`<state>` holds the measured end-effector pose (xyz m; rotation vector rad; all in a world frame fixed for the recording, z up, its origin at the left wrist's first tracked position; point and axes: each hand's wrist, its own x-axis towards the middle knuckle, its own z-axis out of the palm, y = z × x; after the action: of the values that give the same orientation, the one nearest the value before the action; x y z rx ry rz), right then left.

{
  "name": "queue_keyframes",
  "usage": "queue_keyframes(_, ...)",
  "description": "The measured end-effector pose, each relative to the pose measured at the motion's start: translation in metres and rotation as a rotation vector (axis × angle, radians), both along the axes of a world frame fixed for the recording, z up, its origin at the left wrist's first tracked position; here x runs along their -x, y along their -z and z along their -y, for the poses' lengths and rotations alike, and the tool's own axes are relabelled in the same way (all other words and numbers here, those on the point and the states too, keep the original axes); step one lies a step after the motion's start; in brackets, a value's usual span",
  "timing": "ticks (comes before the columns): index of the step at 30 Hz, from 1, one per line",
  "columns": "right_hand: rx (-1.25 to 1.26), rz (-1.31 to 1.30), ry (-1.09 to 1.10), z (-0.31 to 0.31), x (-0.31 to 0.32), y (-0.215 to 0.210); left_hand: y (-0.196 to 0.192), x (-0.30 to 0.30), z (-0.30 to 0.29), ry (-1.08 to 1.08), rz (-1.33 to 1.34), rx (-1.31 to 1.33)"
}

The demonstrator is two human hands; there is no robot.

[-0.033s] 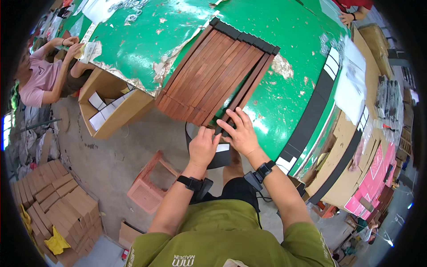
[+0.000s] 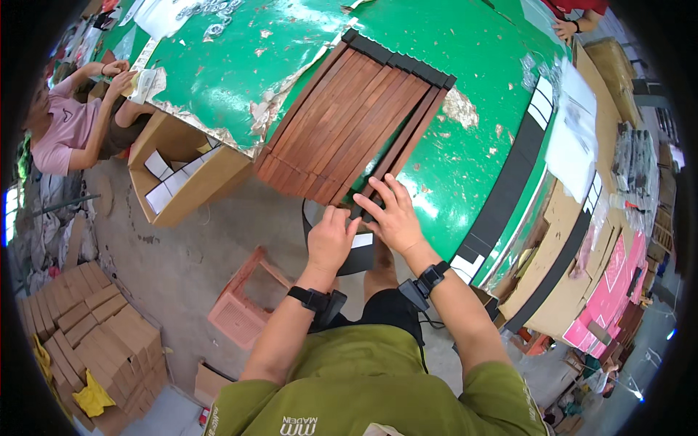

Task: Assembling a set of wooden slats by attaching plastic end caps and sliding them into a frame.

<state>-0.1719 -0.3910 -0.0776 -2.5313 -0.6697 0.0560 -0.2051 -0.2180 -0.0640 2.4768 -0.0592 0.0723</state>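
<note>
At the near edge of a worn green table [image 2: 465, 109], I press my right hand [image 2: 396, 218] flat, fingers spread, on the lower end of a row of reddish-brown strips [image 2: 349, 123] fanned across the tabletop. My left hand [image 2: 331, 240], loosely curled, pinches a dark strip end [image 2: 358, 214] just beside it. An open cardboard box [image 2: 182, 171] stands below the table's left edge.

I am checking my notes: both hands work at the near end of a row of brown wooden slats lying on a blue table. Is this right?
Not quite: the table is green, with worn paint, as the head view shows. Both the left hand and right hand are at the near end of the brown wooden slats.
</note>
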Motion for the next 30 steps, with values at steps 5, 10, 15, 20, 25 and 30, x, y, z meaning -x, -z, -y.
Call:
queue_keyframes(5,0.005,-0.027,-0.043,0.006,-0.008,-0.030,-0.023,0.006,-0.015,-0.015,-0.180,0.111)
queue_keyframes(10,-0.254,-0.082,0.101,-0.018,0.028,-0.072,-0.033,0.004,-0.043,-0.241,-0.201,0.361)
queue_keyframes(15,-0.277,-0.250,0.152,-0.070,0.061,-0.102,-0.057,-0.001,-0.063,-0.343,-0.143,0.570)
queue_keyframes(20,-0.549,-0.606,0.324,-0.092,0.067,-0.086,-0.063,0.003,-0.084,-0.292,-0.207,0.700)
queue_keyframes(25,-0.433,-0.325,0.300,-0.096,0.061,-0.082,-0.076,0.010,-0.100,0.078,-0.446,0.540)
queue_keyframes(30,-0.355,-0.244,0.296,-0.107,0.063,-0.089,-0.068,0.015,-0.104,0.078,-0.335,0.547)
